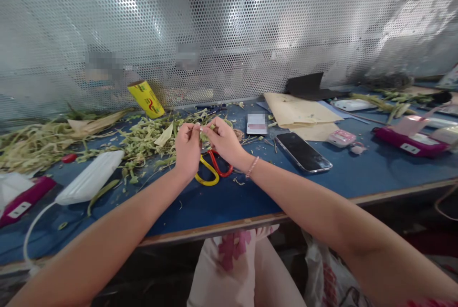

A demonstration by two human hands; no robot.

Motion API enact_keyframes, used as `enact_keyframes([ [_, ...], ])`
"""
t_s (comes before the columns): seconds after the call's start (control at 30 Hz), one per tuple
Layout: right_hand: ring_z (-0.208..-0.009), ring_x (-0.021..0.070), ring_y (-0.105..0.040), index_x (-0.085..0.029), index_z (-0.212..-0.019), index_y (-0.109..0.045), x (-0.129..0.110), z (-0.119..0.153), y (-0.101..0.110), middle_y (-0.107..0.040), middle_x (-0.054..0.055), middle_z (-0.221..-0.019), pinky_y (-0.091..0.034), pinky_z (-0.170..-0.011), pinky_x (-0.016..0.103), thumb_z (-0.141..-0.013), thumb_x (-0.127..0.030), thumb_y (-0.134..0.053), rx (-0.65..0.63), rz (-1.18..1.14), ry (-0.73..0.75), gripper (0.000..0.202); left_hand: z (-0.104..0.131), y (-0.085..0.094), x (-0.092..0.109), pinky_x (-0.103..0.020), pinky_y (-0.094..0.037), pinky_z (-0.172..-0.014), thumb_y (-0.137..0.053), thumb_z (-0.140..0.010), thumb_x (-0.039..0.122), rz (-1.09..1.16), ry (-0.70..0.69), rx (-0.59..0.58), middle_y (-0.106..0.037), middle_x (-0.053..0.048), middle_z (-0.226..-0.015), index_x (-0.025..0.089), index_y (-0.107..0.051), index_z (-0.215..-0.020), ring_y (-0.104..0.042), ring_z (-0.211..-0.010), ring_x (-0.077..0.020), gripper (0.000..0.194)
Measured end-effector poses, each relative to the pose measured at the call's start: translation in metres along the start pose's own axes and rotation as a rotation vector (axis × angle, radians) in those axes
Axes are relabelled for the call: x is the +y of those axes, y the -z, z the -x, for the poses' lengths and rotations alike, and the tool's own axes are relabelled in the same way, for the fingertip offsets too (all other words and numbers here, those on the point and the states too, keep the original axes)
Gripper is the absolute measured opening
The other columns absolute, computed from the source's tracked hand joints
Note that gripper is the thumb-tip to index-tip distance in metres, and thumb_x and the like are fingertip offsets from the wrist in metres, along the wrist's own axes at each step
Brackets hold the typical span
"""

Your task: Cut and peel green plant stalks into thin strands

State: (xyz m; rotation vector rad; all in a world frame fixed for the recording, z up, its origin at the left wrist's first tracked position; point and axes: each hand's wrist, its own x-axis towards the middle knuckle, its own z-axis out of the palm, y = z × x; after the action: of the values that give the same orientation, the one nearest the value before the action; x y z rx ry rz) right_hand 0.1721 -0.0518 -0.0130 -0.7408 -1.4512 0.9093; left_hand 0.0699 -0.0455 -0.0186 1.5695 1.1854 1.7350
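Observation:
My left hand [188, 147] and my right hand [225, 140] meet fingertip to fingertip over the blue table. Both are closed in a pinch around something small and pale that I cannot make out; a bit of green shows by the right fingers. Just below them lies a pair of scissors [206, 180] with one yellow and one red handle loop, its blades mostly hidden. Behind and left of the hands spreads a heap of pale green plant pieces [145, 135]. A bracelet [252, 166] circles my right wrist.
A yellow tube [146, 99] leans against the perforated metal screen [229, 30]. To the right lie a phone [304, 153], brown paper [298, 110], a small white card [256, 124] and a pink case [341, 138]. On the left are a white mask stack [89, 178] and a purple tissue pack [28, 200].

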Motion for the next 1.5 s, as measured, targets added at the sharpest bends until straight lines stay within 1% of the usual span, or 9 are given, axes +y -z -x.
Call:
enact_keyframes([
  [0.4,-0.043,0.0052,-0.032,-0.020,-0.062,-0.039,-0.004,0.006,-0.002,-0.035,-0.009,-0.046,-0.027,-0.045,0.019,-0.080,-0.034,-0.051,0.053,0.043,0.035,0.026,-0.009,0.002,-0.006,-0.020,-0.033,-0.040,-0.055,-0.077,0.034,0.097,0.034,-0.016,-0.039,0.007,-0.049,0.020,-0.043,-0.066,-0.038,-0.040,-0.0063,0.022],
  [0.6,-0.040,0.0047,-0.031,-0.020,-0.063,-0.040,-0.005,0.005,-0.003,-0.035,-0.010,-0.044,-0.026,-0.042,0.019,-0.078,-0.034,-0.054,0.052,-0.018,-0.015,0.025,-0.010,0.004,-0.004,-0.020,-0.031,-0.040,-0.054,-0.078,0.037,0.065,0.017,-0.013,-0.037,0.007,-0.050,0.020,-0.041,-0.066,-0.036,-0.040,-0.0059,0.025],
  [0.67,-0.038,0.0046,-0.030,-0.020,-0.063,-0.039,-0.006,0.004,-0.002,-0.034,-0.010,-0.042,-0.026,-0.041,0.019,-0.078,-0.034,-0.054,0.090,-0.057,-0.069,0.026,-0.009,0.006,0.000,-0.021,-0.031,-0.041,-0.053,-0.079,0.037,-0.005,-0.055,-0.029,-0.035,0.007,-0.049,0.020,-0.042,-0.066,-0.035,-0.041,-0.0064,0.024],
  [0.8,-0.035,0.0039,-0.031,-0.020,-0.063,-0.039,-0.007,0.001,0.002,-0.034,-0.011,-0.041,-0.024,-0.038,0.018,-0.078,-0.033,-0.056,0.130,-0.083,-0.154,0.026,-0.006,0.011,0.007,-0.022,-0.029,-0.044,-0.053,-0.079,0.034,-0.171,-0.273,-0.059,-0.035,0.006,-0.051,0.019,-0.044,-0.066,-0.034,-0.045,-0.0069,0.022],
  [1.0,-0.035,0.0042,-0.041,-0.019,-0.064,-0.039,-0.008,-0.004,0.006,-0.040,-0.009,-0.046,-0.029,-0.033,0.016,-0.081,-0.026,-0.053,0.160,-0.113,-0.230,0.023,-0.003,0.013,0.008,-0.022,-0.025,-0.042,-0.048,-0.081,0.026,-0.267,-0.350,-0.169,-0.035,0.006,-0.049,0.020,-0.045,-0.067,-0.032,-0.041,-0.0071,0.016],
  [1.1,-0.035,0.0047,-0.043,-0.019,-0.063,-0.039,-0.010,-0.005,0.007,-0.043,-0.008,-0.046,-0.033,-0.034,0.017,-0.081,-0.026,-0.054,0.161,-0.090,-0.255,0.024,-0.001,0.014,0.009,-0.022,-0.025,-0.043,-0.047,-0.081,0.026,-0.297,-0.406,-0.178,-0.036,0.006,-0.049,0.019,-0.045,-0.068,-0.032,-0.041,-0.0070,0.015],
  [1.3,-0.037,0.0049,-0.043,-0.018,-0.060,-0.039,-0.013,-0.006,0.013,-0.043,-0.008,-0.046,-0.036,-0.037,0.017,-0.079,-0.029,-0.057,0.063,-0.090,-0.323,0.028,0.000,0.018,0.013,-0.021,-0.026,-0.045,-0.049,-0.079,0.029,-0.403,-0.528,-0.173,-0.041,0.005,-0.049,0.019,-0.048,-0.065,-0.033,-0.042,-0.0070,0.017],
  [1.37,-0.038,0.0053,-0.042,-0.019,-0.059,-0.038,-0.013,-0.006,0.014,-0.039,-0.008,-0.044,-0.034,-0.037,0.018,-0.081,-0.028,-0.053,0.052,-0.034,-0.297,0.029,-0.001,0.019,0.012,-0.021,-0.028,-0.047,-0.048,-0.078,0.031,-0.436,-0.569,-0.185,-0.045,0.004,-0.051,0.019,-0.049,-0.065,-0.036,-0.045,-0.0078,0.018],
  [1.5,-0.038,0.0045,-0.036,-0.019,-0.057,-0.037,-0.014,-0.004,0.011,-0.034,-0.009,-0.040,-0.028,-0.039,0.018,-0.081,-0.025,-0.053,0.111,0.187,-0.118,0.030,-0.002,0.020,0.012,-0.021,-0.031,-0.049,-0.046,-0.079,0.032,-0.462,-0.634,-0.196,-0.049,0.002,-0.052,0.019,-0.052,-0.065,-0.038,-0.045,-0.0085,0.020],
])
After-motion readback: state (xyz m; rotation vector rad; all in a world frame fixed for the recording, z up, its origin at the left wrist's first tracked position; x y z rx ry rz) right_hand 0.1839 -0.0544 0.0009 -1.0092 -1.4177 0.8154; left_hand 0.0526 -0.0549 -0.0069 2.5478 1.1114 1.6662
